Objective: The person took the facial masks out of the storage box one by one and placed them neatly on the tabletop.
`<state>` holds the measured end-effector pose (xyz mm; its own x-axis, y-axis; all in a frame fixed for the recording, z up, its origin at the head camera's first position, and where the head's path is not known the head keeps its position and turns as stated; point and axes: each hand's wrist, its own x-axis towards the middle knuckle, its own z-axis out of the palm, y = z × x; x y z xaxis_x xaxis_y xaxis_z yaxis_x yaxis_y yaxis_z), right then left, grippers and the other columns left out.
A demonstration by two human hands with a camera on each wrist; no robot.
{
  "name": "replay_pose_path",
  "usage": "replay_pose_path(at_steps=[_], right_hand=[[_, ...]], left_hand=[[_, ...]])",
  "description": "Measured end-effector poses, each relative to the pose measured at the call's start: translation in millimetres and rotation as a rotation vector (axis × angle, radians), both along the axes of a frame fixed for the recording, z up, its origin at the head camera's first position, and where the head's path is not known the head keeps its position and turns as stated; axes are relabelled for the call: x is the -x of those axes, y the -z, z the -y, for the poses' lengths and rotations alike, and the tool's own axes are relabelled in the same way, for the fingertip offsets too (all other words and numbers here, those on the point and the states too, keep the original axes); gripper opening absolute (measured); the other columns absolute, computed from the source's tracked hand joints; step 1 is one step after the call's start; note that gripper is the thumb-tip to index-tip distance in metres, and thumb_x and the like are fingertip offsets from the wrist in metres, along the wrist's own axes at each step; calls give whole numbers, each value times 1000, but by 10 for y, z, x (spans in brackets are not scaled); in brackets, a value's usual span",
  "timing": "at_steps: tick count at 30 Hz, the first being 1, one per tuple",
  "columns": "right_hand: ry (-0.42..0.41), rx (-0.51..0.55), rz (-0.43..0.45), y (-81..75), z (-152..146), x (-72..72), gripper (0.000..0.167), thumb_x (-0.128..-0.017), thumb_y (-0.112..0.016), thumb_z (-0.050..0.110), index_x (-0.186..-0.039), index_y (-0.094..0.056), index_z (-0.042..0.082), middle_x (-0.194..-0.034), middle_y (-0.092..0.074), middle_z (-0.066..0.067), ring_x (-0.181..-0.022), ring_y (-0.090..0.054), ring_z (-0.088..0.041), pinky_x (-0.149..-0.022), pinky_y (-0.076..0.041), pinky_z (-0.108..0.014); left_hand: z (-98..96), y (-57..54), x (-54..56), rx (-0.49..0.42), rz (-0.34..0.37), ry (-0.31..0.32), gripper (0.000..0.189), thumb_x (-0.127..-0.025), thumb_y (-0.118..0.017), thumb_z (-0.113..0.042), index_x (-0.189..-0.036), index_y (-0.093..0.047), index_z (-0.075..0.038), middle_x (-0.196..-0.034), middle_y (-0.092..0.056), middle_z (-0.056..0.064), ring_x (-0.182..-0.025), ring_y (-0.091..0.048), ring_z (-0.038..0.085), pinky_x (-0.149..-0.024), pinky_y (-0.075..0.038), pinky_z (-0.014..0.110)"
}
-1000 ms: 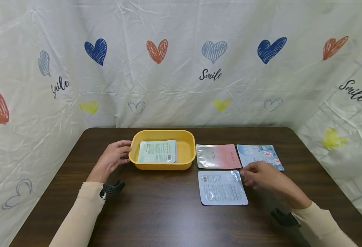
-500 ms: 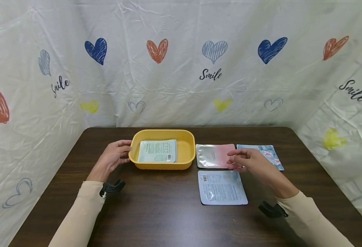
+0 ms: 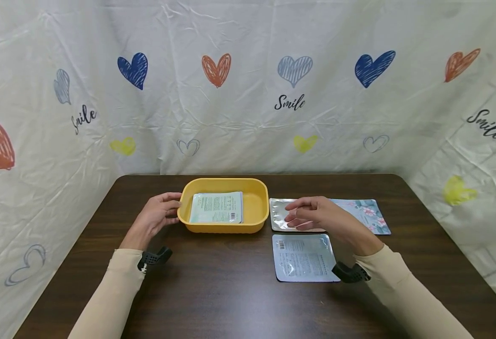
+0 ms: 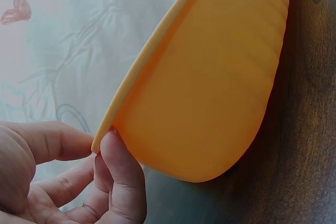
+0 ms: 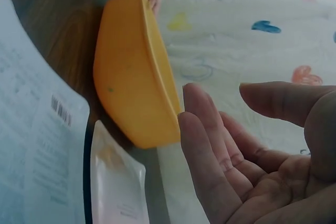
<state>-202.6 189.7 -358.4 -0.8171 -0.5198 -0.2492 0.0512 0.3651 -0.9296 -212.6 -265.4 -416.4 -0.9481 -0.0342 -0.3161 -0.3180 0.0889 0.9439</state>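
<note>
My left hand [image 3: 156, 216] is at the left end of a yellow plastic tray [image 3: 254, 207]; in the left wrist view, thumb and index finger pinch the tray's rim [image 4: 137, 74]. A stack of sheet mask packets, a pale green one [image 3: 216, 208] on top, lies inside. My right hand [image 3: 322, 219] hovers over a silver and pink sheet mask packet [image 3: 278, 214] and hides most of it. Nothing is between its thumb and fingers, which stand apart in the right wrist view. Nearer the person lies a pale blue sheet mask packet [image 3: 300, 259], printed side up.
A blue flowered sheet mask packet [image 3: 368, 214] lies at the right, partly behind the right hand. All of this is on a dark wooden table [image 3: 214, 292]. A white cloth [image 3: 248, 117] with hearts hangs around its back and sides.
My right hand has moved left from the flowered packet's near corner to over the pink packet, its fingers opening out. My left hand and the tray stay put.
</note>
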Motion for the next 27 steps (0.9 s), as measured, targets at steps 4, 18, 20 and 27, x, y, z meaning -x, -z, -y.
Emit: replay_pose_path(at_steps=[4, 18, 20, 27], right_hand=[[-6, 7, 3, -31, 105, 54, 40, -103, -59, 22, -135, -57, -1, -126, -67, -24, -113, -68, -36, -97, -55, -46], [17, 90, -19, -68, 447, 213, 44, -99, -67, 26, -134, -59, 1, -124, -69, -22, -117, -65, -40, -96, -55, -44], [19, 95, -19, -66, 479, 239, 43, -98, -68, 27, -133, -60, 2, -125, -69, -22, -118, -65, -40, -97, -55, -43], [-6, 142, -4, -61, 588, 319, 42, -100, -65, 20, -135, -57, -2, -130, -65, -25, -119, -65, -35, -100, -53, -46]], left_hand=[[-3, -1, -3, -1, -6, 4, 47, -103, -59, -17, -147, -49, -7, -144, -50, 19, -107, -60, 29, -79, -59, 28], [-7, -12, -11, 0, -6, 1, 47, -103, -59, -17, -147, -49, -7, -143, -50, 20, -105, -60, 28, -80, -59, 28], [-10, -17, -12, -2, -5, 1, 47, -103, -59, -17, -148, -49, -7, -143, -50, 20, -105, -60, 28, -80, -59, 28], [-15, -9, -9, -12, -21, 15, 48, -103, -59, -15, -148, -48, -5, -142, -51, 21, -104, -63, 25, -77, -58, 29]])
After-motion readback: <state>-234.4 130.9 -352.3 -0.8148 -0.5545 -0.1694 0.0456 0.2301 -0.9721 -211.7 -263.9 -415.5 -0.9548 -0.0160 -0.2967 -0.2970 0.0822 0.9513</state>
